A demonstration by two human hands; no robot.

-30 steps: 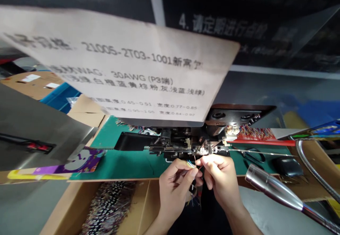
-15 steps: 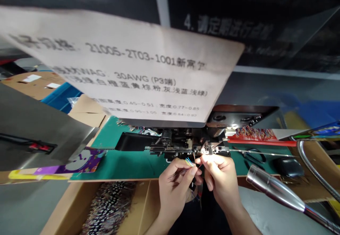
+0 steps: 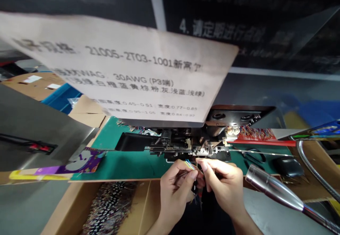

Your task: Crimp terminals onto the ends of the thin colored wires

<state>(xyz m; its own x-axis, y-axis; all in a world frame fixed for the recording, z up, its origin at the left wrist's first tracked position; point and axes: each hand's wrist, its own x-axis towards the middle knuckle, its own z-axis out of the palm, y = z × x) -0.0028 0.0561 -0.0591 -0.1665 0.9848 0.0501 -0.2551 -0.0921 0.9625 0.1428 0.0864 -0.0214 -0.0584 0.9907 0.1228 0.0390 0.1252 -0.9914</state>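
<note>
My left hand (image 3: 176,189) pinches a small bundle of thin coloured wires (image 3: 189,164), whose blue, white and yellow ends stick up past the fingertips. Close beside it, my right hand (image 3: 225,183) is closed, thumb against forefinger, on a single thin wire (image 3: 197,163). Part of the bundle hangs below between the two hands, mostly hidden by the fingers. Just beyond my fingertips is the metal head of a crimping machine (image 3: 208,149), with a strip of terminals (image 3: 170,149) running through it from the left. Both hands are apart from it.
A paper label (image 3: 148,68) covers the machine's dark front above. Below left, a cardboard box (image 3: 145,206) holds many wire bundles (image 3: 108,206). A metal lamp (image 3: 273,187) stands close to my right hand, with black scissors (image 3: 253,155) behind it on the green mat (image 3: 122,166).
My right hand has drawn back from the crimping head and slightly right, the wire with it. My left hand, with the bundle, has shifted only slightly.
</note>
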